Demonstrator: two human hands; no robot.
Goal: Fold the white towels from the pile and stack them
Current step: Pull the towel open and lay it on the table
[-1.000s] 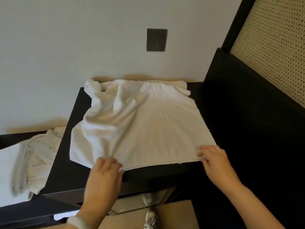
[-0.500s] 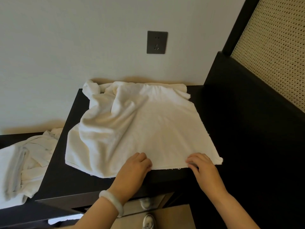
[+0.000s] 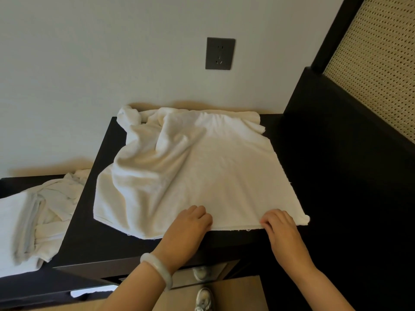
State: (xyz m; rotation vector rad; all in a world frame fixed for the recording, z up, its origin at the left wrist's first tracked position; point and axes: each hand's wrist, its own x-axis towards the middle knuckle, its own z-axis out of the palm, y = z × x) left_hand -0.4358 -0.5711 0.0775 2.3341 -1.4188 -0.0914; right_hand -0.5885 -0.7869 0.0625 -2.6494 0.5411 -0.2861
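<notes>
Pale wall [image 3: 89,75] fills the upper left and centre of the frame; a black panel [image 3: 348,164] runs down the right side, with a woven cane screen [image 3: 381,75] above it in the upper right corner. Centre: a dark table [image 3: 94,243] set against the wall, carrying one white towel [image 3: 213,171]. The towel's right half lies flat and smooth; its left half and far edge are rumpled into folds, and its far edge reaches the wall. Lower left: a pile of white towels [image 3: 40,216], loosely heaped on a lower dark surface [image 3: 27,182] just beside the table. Upper centre: a dark grey wall socket [image 3: 220,53]. Bottom centre: the left hand [image 3: 187,225], fingers curled over the towel's near hem at about its middle, gripping it. Bottom right of centre: the right hand [image 3: 280,227], fingers bent and pinching the same hem near the right corner. The two hands are apart along that edge. A pale bangle [image 3: 157,268] circles the left wrist. A light shoe [image 3: 204,299] shows on the floor at the bottom edge.
</notes>
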